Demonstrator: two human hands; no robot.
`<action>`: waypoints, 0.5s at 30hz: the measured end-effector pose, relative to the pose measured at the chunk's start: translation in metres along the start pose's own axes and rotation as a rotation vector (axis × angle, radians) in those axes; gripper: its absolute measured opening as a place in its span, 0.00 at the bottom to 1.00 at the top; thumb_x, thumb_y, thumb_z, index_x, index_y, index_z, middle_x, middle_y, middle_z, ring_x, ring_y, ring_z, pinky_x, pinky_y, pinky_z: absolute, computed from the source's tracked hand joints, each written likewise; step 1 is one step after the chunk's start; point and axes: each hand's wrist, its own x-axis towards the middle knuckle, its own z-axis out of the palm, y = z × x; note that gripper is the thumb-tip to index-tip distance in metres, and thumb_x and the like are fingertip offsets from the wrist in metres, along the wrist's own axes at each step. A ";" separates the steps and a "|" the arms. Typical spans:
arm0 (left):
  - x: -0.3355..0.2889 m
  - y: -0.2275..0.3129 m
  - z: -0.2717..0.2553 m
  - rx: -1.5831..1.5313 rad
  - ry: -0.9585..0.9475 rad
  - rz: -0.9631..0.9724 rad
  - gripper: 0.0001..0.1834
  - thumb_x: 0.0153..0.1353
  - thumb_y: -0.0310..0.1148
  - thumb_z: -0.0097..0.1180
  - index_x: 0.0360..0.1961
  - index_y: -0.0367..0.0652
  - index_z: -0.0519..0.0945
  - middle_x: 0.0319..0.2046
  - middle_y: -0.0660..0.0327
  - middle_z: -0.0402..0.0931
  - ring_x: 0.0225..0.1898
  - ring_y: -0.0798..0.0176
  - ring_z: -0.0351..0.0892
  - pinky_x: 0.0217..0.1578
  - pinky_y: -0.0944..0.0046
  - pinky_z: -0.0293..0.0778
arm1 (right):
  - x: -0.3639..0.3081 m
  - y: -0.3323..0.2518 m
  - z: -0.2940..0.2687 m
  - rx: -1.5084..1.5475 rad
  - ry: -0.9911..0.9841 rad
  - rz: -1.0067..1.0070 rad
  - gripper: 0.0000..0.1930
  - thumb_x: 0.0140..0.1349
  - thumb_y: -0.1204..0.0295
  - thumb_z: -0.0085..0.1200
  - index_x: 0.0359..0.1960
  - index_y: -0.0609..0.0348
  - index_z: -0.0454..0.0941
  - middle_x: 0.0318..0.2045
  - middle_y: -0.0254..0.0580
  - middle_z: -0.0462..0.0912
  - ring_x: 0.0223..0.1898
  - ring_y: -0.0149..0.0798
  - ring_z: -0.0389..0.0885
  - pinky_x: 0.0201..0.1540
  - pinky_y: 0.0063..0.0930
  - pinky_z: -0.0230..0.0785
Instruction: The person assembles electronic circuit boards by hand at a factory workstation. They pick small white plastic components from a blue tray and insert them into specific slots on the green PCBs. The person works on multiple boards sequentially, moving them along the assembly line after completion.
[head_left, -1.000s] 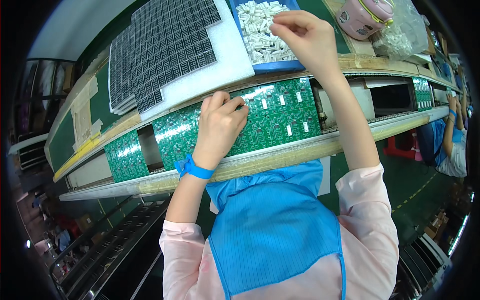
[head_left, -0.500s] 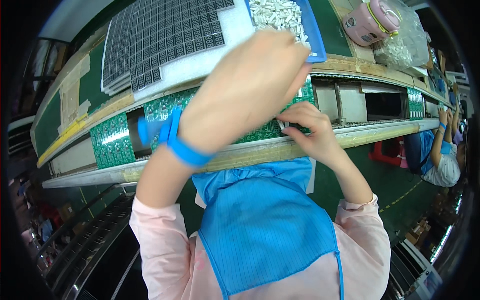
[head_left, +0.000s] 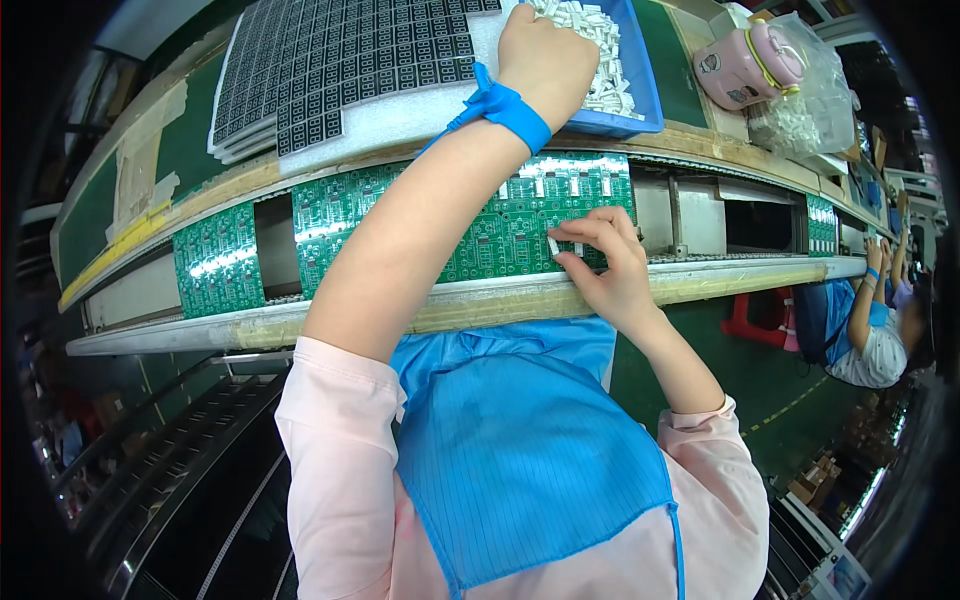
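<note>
Beyond a pale rail [head_left: 480,308], the green table [head_left: 683,80] carries a blue tray [head_left: 650,90] of loose white parts [head_left: 605,85] beside black modules [head_left: 350,60] set in rows, apparently kept within arm's reach. One green circuit board [head_left: 490,245] lies flat behind the rail, which probably steadies it. From where I stand, the left hand [head_left: 545,58] is at the tray's left edge, fingertips hidden; I cannot tell its opening or contents. Over the board, the right hand [head_left: 615,275] pinches a white connector [head_left: 553,244] between nearly closed thumb and finger, presumably for fine control.
</note>
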 end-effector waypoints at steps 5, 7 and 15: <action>0.002 0.000 0.003 0.003 0.015 -0.005 0.09 0.53 0.30 0.55 0.22 0.48 0.86 0.23 0.57 0.84 0.33 0.58 0.84 0.45 0.54 0.69 | -0.001 -0.001 0.001 -0.028 0.010 0.010 0.19 0.47 0.81 0.69 0.43 0.54 0.84 0.36 0.40 0.78 0.42 0.45 0.75 0.48 0.38 0.68; 0.005 0.000 0.005 0.012 -0.004 -0.015 0.09 0.54 0.30 0.55 0.22 0.48 0.86 0.23 0.57 0.84 0.32 0.58 0.85 0.45 0.54 0.69 | -0.002 -0.002 0.001 -0.058 0.006 0.005 0.18 0.47 0.81 0.69 0.42 0.53 0.84 0.36 0.41 0.76 0.42 0.45 0.75 0.47 0.38 0.68; 0.009 0.002 0.003 0.001 0.028 0.002 0.09 0.56 0.29 0.54 0.24 0.48 0.86 0.24 0.57 0.84 0.33 0.57 0.85 0.47 0.52 0.70 | 0.003 -0.009 -0.006 -0.151 -0.064 -0.040 0.17 0.48 0.81 0.67 0.42 0.54 0.84 0.35 0.44 0.74 0.41 0.48 0.75 0.47 0.39 0.67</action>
